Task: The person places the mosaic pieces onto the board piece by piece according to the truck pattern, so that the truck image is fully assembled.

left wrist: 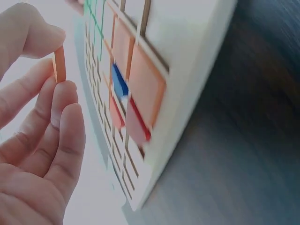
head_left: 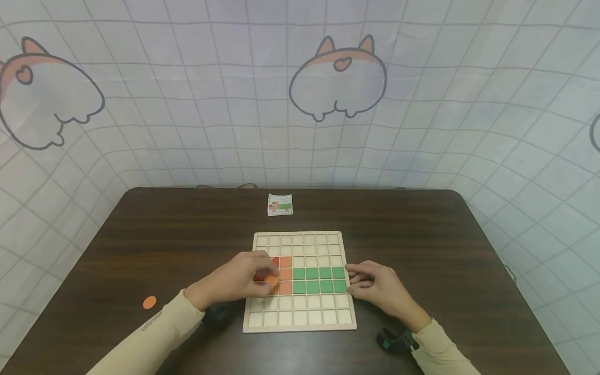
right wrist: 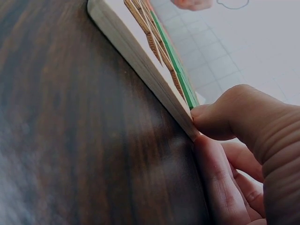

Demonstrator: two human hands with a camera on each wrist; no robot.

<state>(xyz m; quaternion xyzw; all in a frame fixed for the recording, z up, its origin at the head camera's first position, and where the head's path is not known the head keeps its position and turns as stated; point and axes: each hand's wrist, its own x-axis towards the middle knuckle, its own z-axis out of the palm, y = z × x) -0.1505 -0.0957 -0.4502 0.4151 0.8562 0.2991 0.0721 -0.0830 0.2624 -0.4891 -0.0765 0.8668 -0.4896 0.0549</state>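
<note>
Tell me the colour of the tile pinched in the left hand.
Orange. The tile shows best in the left wrist view, pinched edge-on by the left hand.

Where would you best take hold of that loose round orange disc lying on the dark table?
The round orange disc lies flat on the dark wooden table, clear of the wooden grid board. It looks thin, so probably pinch opposite points of its rim from above, perhaps tipping one edge up first. The left hand is nearer.

Pale matt wooden board (head_left: 300, 325), dark wood-grain table (head_left: 422, 229)
</note>
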